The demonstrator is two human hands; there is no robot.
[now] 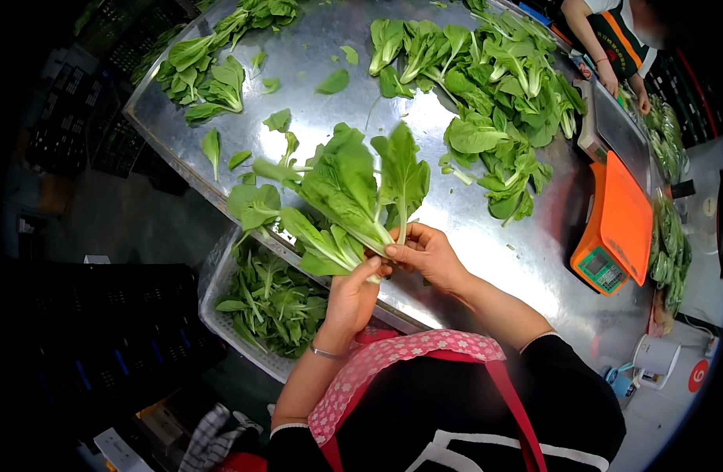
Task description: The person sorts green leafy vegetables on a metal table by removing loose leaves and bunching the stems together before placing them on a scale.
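Observation:
Near the front edge of the metal table, my left hand point(354, 295) is closed on the stem ends of a bunch of leafy greens point(338, 183). My right hand point(429, 256) touches it on the right, pinching pale stems between thumb and fingers, with one leaf point(402, 171) standing up from its grip. The bunch fans away from me over the metal table point(503, 259). Loose leaves point(211, 147) lie beyond it, and a large heap of greens point(514, 88) lies to the far right.
An orange digital scale point(624, 218) stands at the right, beside a flat weighing scale point(624, 133). A lined basket of leaves point(273, 307) sits below the table's near edge. Another person's hands point(624, 88) are at the upper right. More greens point(190, 71) lie at the far left.

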